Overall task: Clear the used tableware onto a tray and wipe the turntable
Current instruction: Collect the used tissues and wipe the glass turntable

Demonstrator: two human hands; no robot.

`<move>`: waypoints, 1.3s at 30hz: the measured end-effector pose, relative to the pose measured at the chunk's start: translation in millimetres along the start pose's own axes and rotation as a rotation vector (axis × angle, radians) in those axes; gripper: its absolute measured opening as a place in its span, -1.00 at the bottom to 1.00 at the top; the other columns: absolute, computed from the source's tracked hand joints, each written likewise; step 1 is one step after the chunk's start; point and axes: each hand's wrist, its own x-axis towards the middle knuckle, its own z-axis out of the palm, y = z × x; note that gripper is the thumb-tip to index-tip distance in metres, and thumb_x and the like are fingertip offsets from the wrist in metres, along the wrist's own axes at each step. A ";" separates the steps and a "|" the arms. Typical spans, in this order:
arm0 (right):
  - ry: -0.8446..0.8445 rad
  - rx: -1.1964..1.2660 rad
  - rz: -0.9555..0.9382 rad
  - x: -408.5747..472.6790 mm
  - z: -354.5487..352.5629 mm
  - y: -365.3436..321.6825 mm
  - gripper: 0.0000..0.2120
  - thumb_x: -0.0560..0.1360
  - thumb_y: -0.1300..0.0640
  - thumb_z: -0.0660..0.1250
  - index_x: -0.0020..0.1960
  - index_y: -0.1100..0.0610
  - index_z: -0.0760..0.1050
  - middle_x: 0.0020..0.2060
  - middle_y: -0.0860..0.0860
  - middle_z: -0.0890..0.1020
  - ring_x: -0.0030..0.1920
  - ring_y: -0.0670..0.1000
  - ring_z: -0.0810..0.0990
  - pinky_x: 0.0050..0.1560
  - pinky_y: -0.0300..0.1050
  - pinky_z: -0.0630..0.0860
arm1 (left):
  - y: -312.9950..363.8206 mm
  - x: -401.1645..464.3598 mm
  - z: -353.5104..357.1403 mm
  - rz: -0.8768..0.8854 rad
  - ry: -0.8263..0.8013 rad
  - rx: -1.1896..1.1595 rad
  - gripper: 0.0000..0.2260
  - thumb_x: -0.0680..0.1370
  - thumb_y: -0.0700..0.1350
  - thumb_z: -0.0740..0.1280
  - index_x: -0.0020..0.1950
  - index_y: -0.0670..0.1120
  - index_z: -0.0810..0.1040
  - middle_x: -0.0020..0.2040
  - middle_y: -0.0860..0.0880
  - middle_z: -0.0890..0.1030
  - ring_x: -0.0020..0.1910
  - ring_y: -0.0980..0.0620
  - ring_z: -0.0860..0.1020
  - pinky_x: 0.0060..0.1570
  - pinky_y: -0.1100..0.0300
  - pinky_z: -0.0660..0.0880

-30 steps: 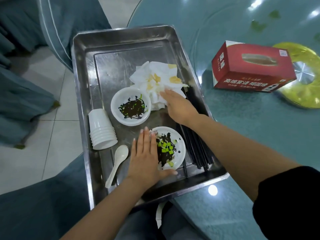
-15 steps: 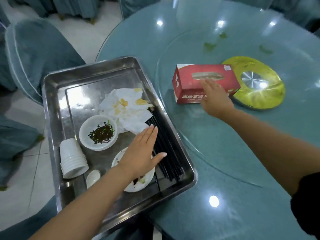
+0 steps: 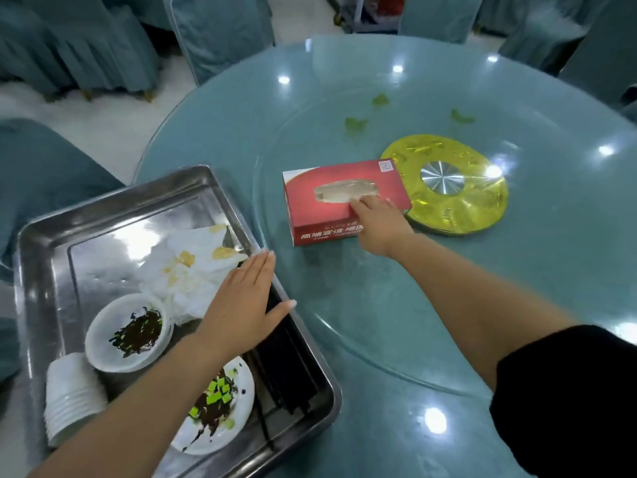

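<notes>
A steel tray (image 3: 113, 198) sits at the table's near left edge. It holds a white bowl (image 3: 103, 350) with dark leftovers, a white plate (image 3: 241, 408) with green and dark scraps, stacked white cups (image 3: 69, 408), black chopsticks (image 3: 289, 374) and stained napkins (image 3: 193, 270). My left hand (image 3: 244, 301) hovers flat over the tray's right rim with straight fingers, holding nothing. A red tissue box (image 3: 310, 208) stands on the glass turntable (image 3: 379, 305). My right hand (image 3: 379, 219) rests on the box, its curled fingertips pinching at the tissue in the top opening.
A gold disc with a steel centre (image 3: 465, 201) lies at the turntable's middle, just right of the box. Green food scraps (image 3: 355, 123) dot the far glass. Teal-covered chairs (image 3: 220, 29) ring the table. Tiled floor shows at the left.
My right hand left the napkins in the tray, crossed to the tissue box and now has its fingertips at the opening. My left hand lifted off the plate and shifted toward the tray's right rim.
</notes>
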 end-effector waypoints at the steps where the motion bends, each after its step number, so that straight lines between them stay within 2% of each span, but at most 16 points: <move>1: 0.008 -0.010 -0.013 -3.5 0.4 2.3 -0.36 0.44 0.21 0.24 0.49 0.13 0.16 0.38 0.12 0.32 0.40 0.15 0.28 0.47 0.05 0.07 | 4.7 5.6 -0.9 -0.002 -0.007 -0.004 -0.18 0.50 0.41 -0.04 0.56 -0.07 -0.19 0.57 -0.01 -0.16 0.54 0.08 -0.18 0.51 0.11 -0.15; 5: 0.023 -0.002 -0.075 -24.3 3.1 11.4 -0.40 0.46 0.25 0.21 0.49 0.12 0.20 0.32 0.13 0.35 0.33 0.19 0.36 0.49 0.03 0.00 | 24.4 33.8 -8.0 0.021 0.021 0.034 -0.21 0.55 0.31 0.07 0.56 -0.10 -0.21 0.57 -0.04 -0.18 0.54 0.04 -0.18 0.52 0.04 -0.11; 8: 0.026 0.015 -0.090 -39.0 6.6 14.8 -0.42 0.48 0.25 0.19 0.49 0.09 0.22 0.39 0.13 0.30 0.38 0.16 0.32 0.49 0.01 -0.05 | 34.3 61.0 -19.5 0.028 0.040 0.094 -0.16 0.54 0.30 0.15 0.56 -0.12 -0.22 0.57 -0.06 -0.19 0.55 0.02 -0.18 0.52 -0.01 -0.12; 12: 0.008 0.047 -0.073 -51.4 7.8 11.0 -0.43 0.52 0.20 0.18 0.51 0.07 0.17 0.52 0.09 0.14 0.50 0.10 0.13 0.49 0.00 -0.13 | 40.2 99.0 -35.6 -0.005 0.060 0.210 0.01 0.44 0.35 0.26 0.54 -0.15 -0.27 0.56 -0.11 -0.26 0.54 -0.04 -0.24 0.50 -0.10 -0.14; 15: -0.013 0.082 -0.053 -52.7 11.0 10.3 -0.41 0.53 0.18 0.16 0.53 0.10 0.09 0.52 0.06 0.16 0.53 0.06 0.04 0.50 0.00 -0.18 | 42.4 121.1 -39.5 -0.022 0.031 0.243 0.16 0.33 0.45 0.29 0.53 -0.16 -0.33 0.54 -0.13 -0.32 0.52 -0.07 -0.29 0.48 -0.14 -0.19; 18: 0.006 0.082 -0.036 -48.2 12.1 9.6 -0.39 0.54 0.13 0.17 0.54 0.15 0.05 0.48 0.09 0.24 0.51 0.07 0.10 0.50 -0.02 -0.19 | 42.3 132.5 -34.7 -0.025 0.005 0.223 0.26 0.23 0.50 0.32 0.52 -0.18 -0.34 0.56 -0.14 -0.22 0.55 -0.10 -0.17 0.49 -0.14 -0.11; 21: 0.013 0.058 -0.049 -32.4 9.4 7.9 -0.49 0.53 0.02 0.21 0.43 0.18 0.28 0.33 0.12 0.40 0.42 0.13 0.27 0.50 0.02 -0.13 | 37.6 141.9 -30.8 -0.022 0.032 0.233 0.32 0.17 0.50 0.36 0.52 -0.19 -0.33 0.56 -0.15 -0.08 0.53 -0.12 -0.01 0.48 -0.13 0.00; 23: 0.008 0.060 -0.024 -20.1 8.3 5.6 -0.47 0.48 -0.11 0.10 0.32 0.21 0.37 0.28 0.13 0.46 0.38 0.14 0.32 0.51 0.04 -0.09 | 32.5 149.6 -30.4 -0.020 0.034 0.233 0.33 0.15 0.51 0.36 0.52 -0.20 -0.33 0.55 -0.15 -0.06 0.52 -0.12 0.00 0.48 -0.12 0.00; 25: -0.009 0.040 -0.008 -8.5 7.1 3.2 -0.29 0.35 -0.20 -0.14 0.27 0.21 0.39 0.26 0.14 0.48 0.38 0.14 0.32 0.51 0.07 -0.09 | 26.7 158.7 -30.9 -0.015 0.022 0.220 0.34 0.14 0.53 0.35 0.52 -0.20 -0.32 0.55 -0.14 -0.04 0.52 -0.12 0.00 0.48 -0.12 -0.02; 27: -0.037 -0.011 -0.038 2.7 5.2 1.9 -0.17 0.26 -0.24 -0.25 0.25 0.20 0.42 0.23 0.15 0.51 0.35 0.15 0.34 0.50 0.09 -0.03 | 21.1 166.6 -31.7 -0.011 0.001 0.205 0.34 0.13 0.55 0.32 0.52 -0.19 -0.31 0.54 -0.13 -0.01 0.52 -0.11 -0.01 0.49 -0.11 -0.04; 29: -0.075 -0.013 -0.070 13.7 1.1 1.9 -0.12 0.22 -0.26 -0.29 0.21 0.20 0.47 0.21 0.17 0.52 0.28 0.16 0.39 0.45 0.05 0.10 | 17.1 172.2 -32.3 -0.004 -0.023 0.189 0.33 0.13 0.55 0.31 0.52 -0.18 -0.31 0.53 -0.12 -0.01 0.52 -0.10 -0.02 0.50 -0.09 -0.07; 31: -0.113 0.023 -0.084 24.3 -4.5 1.0 -0.07 0.20 -0.28 -0.30 0.21 0.20 0.50 0.27 0.19 0.49 0.30 0.17 0.39 0.38 0.01 0.18 | 14.3 175.4 -32.6 0.007 -0.032 0.171 0.33 0.13 0.55 0.31 0.53 -0.18 -0.31 0.53 -0.12 0.00 0.52 -0.10 -0.02 0.50 -0.08 -0.08; 35: -0.195 0.033 -0.085 41.1 -8.1 -3.0 -0.04 0.22 -0.36 -0.33 0.23 0.10 0.54 0.29 0.19 0.47 0.32 0.17 0.36 0.33 0.03 0.19 | 10.3 176.3 -30.4 0.032 -0.032 0.141 0.31 0.15 0.56 0.29 0.53 -0.19 -0.29 0.52 -0.14 0.03 0.51 -0.12 0.01 0.50 -0.08 -0.07; 39: -0.197 -0.016 -0.118 51.6 -2.3 -2.7 -0.04 0.27 -0.37 -0.40 0.12 0.07 0.61 0.14 0.14 0.60 0.21 0.14 0.47 0.25 0.07 0.22 | 9.0 178.6 -28.2 0.028 -0.079 0.105 0.29 0.15 0.58 0.25 0.53 -0.17 -0.27 0.54 -0.10 0.01 0.52 -0.09 0.00 0.50 -0.09 -0.07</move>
